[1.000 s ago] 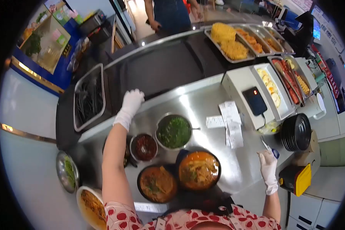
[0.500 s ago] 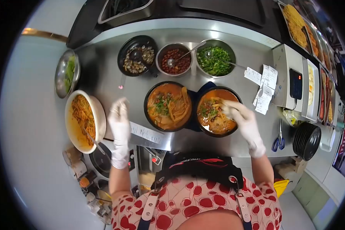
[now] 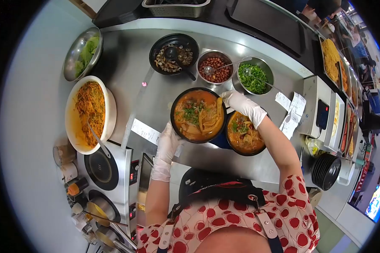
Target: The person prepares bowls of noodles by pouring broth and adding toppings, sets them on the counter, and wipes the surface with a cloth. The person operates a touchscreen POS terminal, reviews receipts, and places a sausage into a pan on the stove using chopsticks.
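Both gloved hands grip the left black bowl of soup (image 3: pixel 198 114), topped with chopped greens and strips. My left hand (image 3: pixel 166 145) is closed on its lower left rim, and my right hand (image 3: pixel 237 102) on its upper right rim. A second black bowl of soup (image 3: pixel 245 135) stands just to the right, partly under my right forearm. Behind them are a black pan with chopped mushrooms (image 3: pixel 174 55), a steel bowl of peanuts (image 3: pixel 215 68) and a steel bowl of chopped green onions (image 3: pixel 255 76), each with a spoon or ladle.
On the left are a white tub of shredded food (image 3: pixel 90 114), a steel bowl of leaves (image 3: pixel 83 55) and cooktops. Paper slips (image 3: pixel 294 110), a scale (image 3: pixel 314 105) and stacked black plates (image 3: pixel 326 172) are on the right. People stand beyond the counter.
My left hand has moved right onto the left soup bowl. My right hand has left the right bowl's edge and taken hold of the left one. The camera view has shifted.
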A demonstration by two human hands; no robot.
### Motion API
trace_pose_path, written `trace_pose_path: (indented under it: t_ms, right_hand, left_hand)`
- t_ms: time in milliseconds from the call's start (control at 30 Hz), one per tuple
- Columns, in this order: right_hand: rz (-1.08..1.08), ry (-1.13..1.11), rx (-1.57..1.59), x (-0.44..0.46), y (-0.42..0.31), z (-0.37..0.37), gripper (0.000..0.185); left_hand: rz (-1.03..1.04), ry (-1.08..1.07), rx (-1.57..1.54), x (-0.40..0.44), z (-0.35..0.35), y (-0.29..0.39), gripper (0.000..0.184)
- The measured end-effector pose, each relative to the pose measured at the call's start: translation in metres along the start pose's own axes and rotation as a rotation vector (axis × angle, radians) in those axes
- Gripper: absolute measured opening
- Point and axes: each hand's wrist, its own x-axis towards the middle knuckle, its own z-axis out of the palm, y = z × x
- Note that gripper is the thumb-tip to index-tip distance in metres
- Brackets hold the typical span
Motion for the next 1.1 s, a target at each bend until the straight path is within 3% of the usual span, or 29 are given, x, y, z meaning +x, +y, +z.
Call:
trace_pose_path:
  t_ms: [133, 233, 433, 600, 700, 733, 867, 933, 967, 1100]
  right_hand:
    - [-0.028, 0.037, -0.144, 0.005, 0.008, 0.001, 0.033]
    - [-0.035, 0.067, 0.034, 0.002, 0.018, 0.005, 0.027]
    - [-0.032, 0.095, 0.136, -0.055, -0.028, 0.000, 0.032]
    - [-0.095, 0.111, 0.145, -0.082, -0.064, -0.041, 0.032]
    - [-0.056, 0.180, 0.173, -0.092, -0.094, -0.078, 0.031]
    - [-0.175, 0.174, 0.179, -0.100, -0.109, -0.087, 0.030]
    - [-0.226, 0.303, 0.118, -0.088, -0.139, -0.148, 0.033]
    - [-0.240, 0.352, 0.181, -0.074, -0.149, -0.181, 0.032]
    - [-0.295, 0.387, 0.019, -0.060, -0.153, -0.200, 0.031]
    - [-0.211, 0.481, 0.222, -0.027, -0.168, -0.258, 0.032]
  left_hand:
    - [0.005, -0.042, 0.021, -0.002, -0.001, 0.006, 0.052]
    - [0.046, -0.064, 0.083, -0.014, 0.004, 0.018, 0.053]
    - [-0.072, -0.122, 0.159, -0.046, 0.043, 0.074, 0.061]
    - [-0.036, -0.239, 0.226, -0.039, 0.101, 0.130, 0.064]
    - [-0.062, -0.369, 0.289, -0.014, 0.139, 0.161, 0.072]
    - [-0.056, -0.386, 0.296, -0.002, 0.152, 0.170, 0.072]
    - [0.012, -0.451, 0.389, 0.053, 0.213, 0.203, 0.072]
    - [-0.095, -0.450, 0.400, 0.091, 0.239, 0.219, 0.073]
    - [-0.088, -0.479, 0.437, 0.109, 0.253, 0.224, 0.075]
    - [-0.110, -0.570, 0.475, 0.190, 0.302, 0.240, 0.082]
